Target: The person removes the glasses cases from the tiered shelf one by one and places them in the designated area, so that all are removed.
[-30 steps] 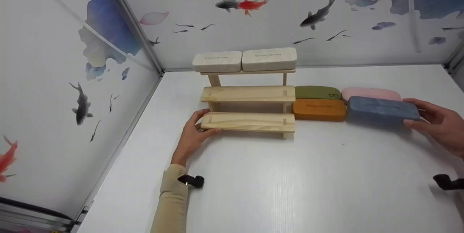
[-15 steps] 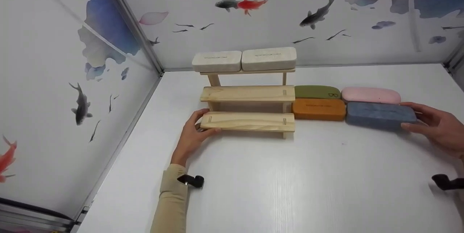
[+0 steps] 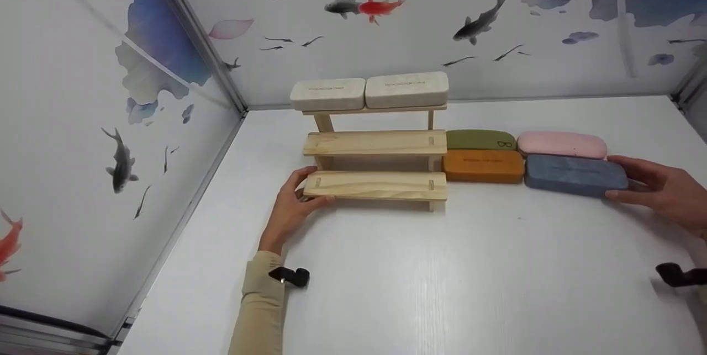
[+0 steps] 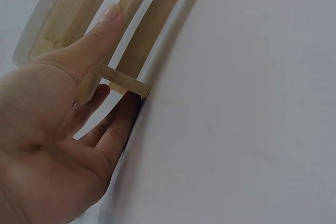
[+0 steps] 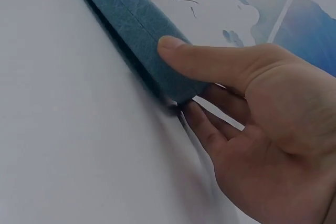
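Note:
My left hand (image 3: pixel 290 206) grips the left end of the lowest step of a three-tier wooden stand (image 3: pixel 375 181). In the left wrist view the thumb lies along the step's front edge (image 4: pixel 107 40), the other fingers behind and below. At the far right, my right hand (image 3: pixel 665 192) holds the right end of a blue glasses case (image 3: pixel 574 174), thumb on its front side (image 5: pixel 144 40). The blue case lies beside an orange case (image 3: pixel 483 167) and in front of a pink glasses case (image 3: pixel 560 144). A green glasses case (image 3: pixel 480 138) sits behind the orange one.
Two off-white cases (image 3: pixel 327 94) stand side by side on the top tier. The middle tier (image 3: pixel 375 143) is bare wood. White printed walls (image 3: pixel 265 73) border the white table (image 3: pixel 442 277) at the back and left.
My right hand has brought the blue case down and slightly left, so more of the pink case shows behind it. The left hand stays on the stand.

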Tool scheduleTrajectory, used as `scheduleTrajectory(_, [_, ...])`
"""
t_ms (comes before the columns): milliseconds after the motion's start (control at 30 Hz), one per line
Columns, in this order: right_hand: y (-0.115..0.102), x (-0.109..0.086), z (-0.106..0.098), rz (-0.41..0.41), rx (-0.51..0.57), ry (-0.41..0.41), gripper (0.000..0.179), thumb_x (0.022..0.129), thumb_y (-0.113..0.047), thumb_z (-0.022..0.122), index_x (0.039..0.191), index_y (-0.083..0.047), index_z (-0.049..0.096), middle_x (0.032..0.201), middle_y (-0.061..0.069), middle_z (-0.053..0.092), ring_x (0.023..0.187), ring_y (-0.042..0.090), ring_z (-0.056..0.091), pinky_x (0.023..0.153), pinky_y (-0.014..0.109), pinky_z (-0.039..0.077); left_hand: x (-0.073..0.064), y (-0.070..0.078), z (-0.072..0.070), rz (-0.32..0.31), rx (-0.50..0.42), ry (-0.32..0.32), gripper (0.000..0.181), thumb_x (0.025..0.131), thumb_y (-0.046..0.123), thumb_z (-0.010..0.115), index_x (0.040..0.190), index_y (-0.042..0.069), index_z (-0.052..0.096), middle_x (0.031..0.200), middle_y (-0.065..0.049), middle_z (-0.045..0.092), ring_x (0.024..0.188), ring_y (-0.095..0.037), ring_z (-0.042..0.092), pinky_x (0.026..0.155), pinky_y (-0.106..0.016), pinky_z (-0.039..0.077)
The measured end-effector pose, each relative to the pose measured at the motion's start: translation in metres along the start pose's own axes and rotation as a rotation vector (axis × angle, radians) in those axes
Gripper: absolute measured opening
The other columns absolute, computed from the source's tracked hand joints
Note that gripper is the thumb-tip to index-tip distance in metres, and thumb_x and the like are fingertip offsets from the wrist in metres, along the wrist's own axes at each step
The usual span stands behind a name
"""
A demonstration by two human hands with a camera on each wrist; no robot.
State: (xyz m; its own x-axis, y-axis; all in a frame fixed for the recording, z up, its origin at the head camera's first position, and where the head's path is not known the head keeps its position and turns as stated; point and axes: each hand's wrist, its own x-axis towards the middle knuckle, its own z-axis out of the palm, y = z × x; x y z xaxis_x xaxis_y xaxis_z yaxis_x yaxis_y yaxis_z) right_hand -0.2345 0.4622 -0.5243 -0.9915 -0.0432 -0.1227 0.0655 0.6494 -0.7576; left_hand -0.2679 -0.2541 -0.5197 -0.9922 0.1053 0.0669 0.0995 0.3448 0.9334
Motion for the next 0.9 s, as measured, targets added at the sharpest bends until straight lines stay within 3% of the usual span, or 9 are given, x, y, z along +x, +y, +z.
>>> scheduleTrajectory(333, [-0.002,0.003,0.005,-0.036,-0.002,0.033,0.094,0.102,-0.048,0.074,0.174,-0.014,0.024,0.177,0.028,0.023,0.164,0.046,0.024,0.097,-0.004,0.038,0.0,0.0,0.0,-0.004,0.002,0.005,0.085,0.084,0.037,0.095,0.156,0.028,0.051,0.168,-0.002,0.045,0.146,-0.028,0.058,0.118,-0.044,0.051])
scheduleTrajectory(633, [-0.005,0.005,0.012,-0.109,-0.024,0.057,0.081,0.111,-0.033,0.066,0.175,-0.018,0.018,0.18,0.023,0.015,0.168,0.039,0.014,0.103,-0.009,0.024,0.0,0.0,0.0,-0.001,-0.011,0.002,0.083,0.086,0.031,0.095,0.156,0.027,0.051,0.168,-0.003,0.045,0.145,-0.029,0.06,0.115,-0.044,0.053])
scheduleTrajectory(900, [-0.003,0.004,0.013,-0.112,-0.016,0.048,0.08,0.112,-0.03,0.064,0.175,-0.02,0.016,0.182,0.02,0.012,0.17,0.034,0.011,0.107,-0.007,0.024,0.001,-0.001,0.001,-0.006,-0.007,0.001,0.083,0.086,0.034,0.095,0.156,0.029,0.051,0.167,-0.001,0.046,0.147,-0.028,0.058,0.117,-0.044,0.052])
